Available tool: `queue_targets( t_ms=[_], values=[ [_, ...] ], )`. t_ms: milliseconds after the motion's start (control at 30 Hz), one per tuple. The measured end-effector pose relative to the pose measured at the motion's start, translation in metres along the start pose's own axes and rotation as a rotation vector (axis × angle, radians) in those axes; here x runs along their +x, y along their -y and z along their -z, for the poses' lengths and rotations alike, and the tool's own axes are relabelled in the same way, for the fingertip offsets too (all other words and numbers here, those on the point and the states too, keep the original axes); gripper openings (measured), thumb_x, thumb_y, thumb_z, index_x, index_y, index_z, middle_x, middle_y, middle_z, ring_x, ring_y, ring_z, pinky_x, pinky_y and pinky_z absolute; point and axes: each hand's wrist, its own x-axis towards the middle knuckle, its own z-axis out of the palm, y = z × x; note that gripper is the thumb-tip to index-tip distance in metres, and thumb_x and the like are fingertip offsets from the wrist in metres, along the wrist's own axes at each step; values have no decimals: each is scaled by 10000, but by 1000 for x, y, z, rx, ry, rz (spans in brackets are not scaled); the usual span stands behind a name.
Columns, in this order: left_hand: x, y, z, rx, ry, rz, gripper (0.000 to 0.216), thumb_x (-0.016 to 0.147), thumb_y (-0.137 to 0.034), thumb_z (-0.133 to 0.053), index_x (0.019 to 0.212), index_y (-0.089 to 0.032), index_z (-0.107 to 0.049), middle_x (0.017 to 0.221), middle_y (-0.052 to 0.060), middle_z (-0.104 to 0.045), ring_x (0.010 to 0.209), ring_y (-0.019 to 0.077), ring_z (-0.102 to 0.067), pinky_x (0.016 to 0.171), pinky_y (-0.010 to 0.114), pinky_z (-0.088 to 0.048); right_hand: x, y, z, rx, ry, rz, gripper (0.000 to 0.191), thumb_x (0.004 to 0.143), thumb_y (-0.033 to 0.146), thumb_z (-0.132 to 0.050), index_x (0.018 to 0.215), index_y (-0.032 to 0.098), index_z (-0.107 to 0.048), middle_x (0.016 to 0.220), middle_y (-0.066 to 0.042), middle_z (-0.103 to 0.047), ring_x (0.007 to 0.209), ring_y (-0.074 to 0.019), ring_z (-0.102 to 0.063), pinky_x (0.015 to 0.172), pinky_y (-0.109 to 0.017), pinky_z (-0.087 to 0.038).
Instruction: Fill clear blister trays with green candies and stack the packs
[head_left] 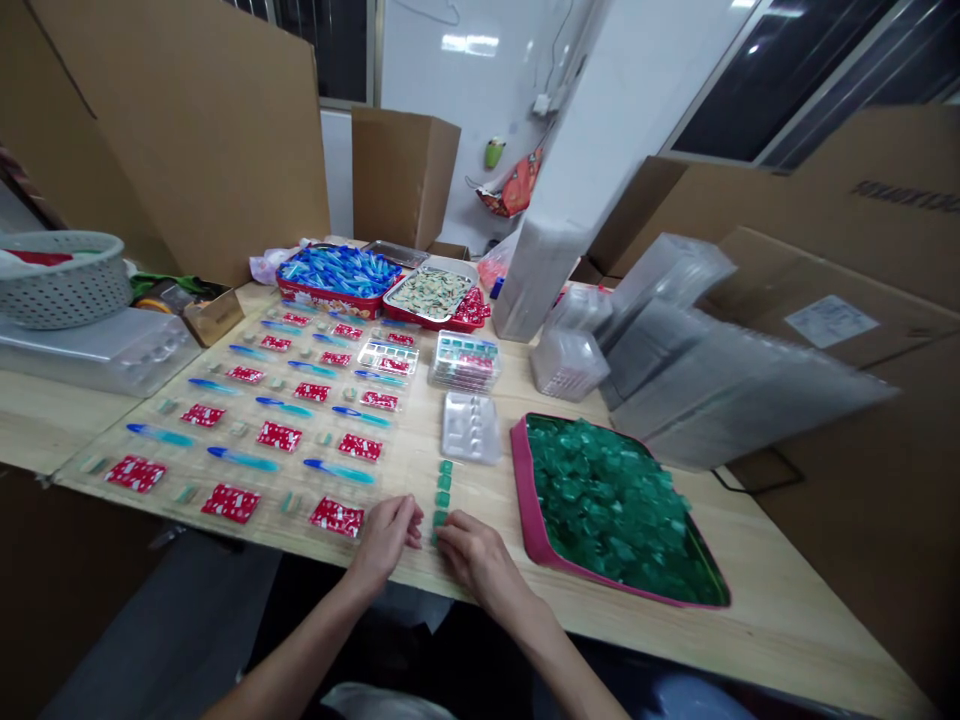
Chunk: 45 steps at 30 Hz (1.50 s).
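A short column of small green translucent square pieces (pixel 444 483) runs toward me, apparently in a clear plastic tray that is hard to make out. At its near end, the fingertips of my right hand (pixel 478 558) pinch the nearest green piece, which they partly cover. My left hand (pixel 388 538) is just left of the column, its fingers curled together; whatever they may hold is hidden. To the right, a pink-rimmed tin (pixel 523 500) holds a heap of the same green pieces (pixel 607 500). An unfilled clear tray (pixel 471 428) lies beyond the column.
Rows of clear trays at left hold red printed packets (pixel 231 503) and blue pens (pixel 241 459). Filled trays (pixel 465 361) are stacked behind. Farther back are a tin of blue pens (pixel 339 270) and a tray of small pale pieces (pixel 431 291). Plastic sleeves (pixel 720 390) stand right.
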Motion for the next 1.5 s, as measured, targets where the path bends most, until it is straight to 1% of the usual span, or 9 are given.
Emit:
queue_targets(
  t_ms=[200,367,500,567,700,900,1100,1300,1500],
  values=[
    [1,-1,0,-112,-28,35,550,775,-657,-435,688,-144,-613,669,56,-638,577,169,-628,568,282,-528,-4,6,-7,-191,7,159,189,870,69,-493,739,176,-577,729,-32,-575,663,-161,-514,588,-250,-391],
    [1,-1,1,-148,-9,38,584,764,-693,-435,697,-143,-618,676,61,-642,606,172,-635,590,283,-537,-8,4,-10,-51,-57,62,218,899,84,-442,825,189,-617,784,-51,-611,715,-169,-558,621,-248,-441],
    [0,-3,2,-172,1,57,586,751,-702,-462,688,-140,-613,672,67,-649,607,180,-641,597,297,-544,-15,-1,-9,139,-152,1,205,905,136,-477,1043,199,-615,946,-85,-657,848,-184,-616,737,-270,-501],
    [0,-3,2,-188,6,56,587,745,-702,-473,695,-135,-616,682,68,-650,615,182,-644,611,304,-549,-19,-1,-9,138,-185,-26,222,896,155,-504,1095,194,-596,986,-100,-659,881,-202,-621,765,-296,-510],
    [0,-2,1,-180,-5,45,577,748,-687,-484,700,-130,-626,674,61,-639,623,185,-643,635,321,-558,-18,4,-15,50,-142,-50,212,877,106,-479,1015,198,-611,918,-89,-646,823,-205,-615,720,-301,-512],
    [-2,-2,0,-173,-21,25,534,779,-640,-490,701,-133,-636,683,61,-640,657,192,-644,643,327,-560,-16,6,-22,123,-178,-81,193,869,81,-432,871,204,-581,831,-57,-581,765,-181,-574,674,-275,-482],
    [-4,-5,0,-155,-27,32,523,779,-629,-501,700,-132,-641,688,61,-636,661,190,-639,639,319,-559,-18,2,-18,138,-156,-74,204,862,65,-457,946,203,-581,935,-71,-625,845,-184,-596,740,-271,-486],
    [-4,-5,0,-173,-24,34,499,773,-622,-517,691,-143,-635,673,46,-623,660,187,-632,642,318,-556,-13,10,-16,-128,-47,-61,184,850,68,-481,905,190,-606,824,-63,-631,751,-198,-597,656,-278,-483],
    [-4,-9,1,-273,0,96,532,734,-652,-559,701,-127,-644,703,53,-633,671,191,-635,678,342,-547,-14,10,-23,-92,-169,-58,213,913,108,-408,905,195,-602,777,-48,-575,672,-161,-573,592,-243,-463]
  ],
)
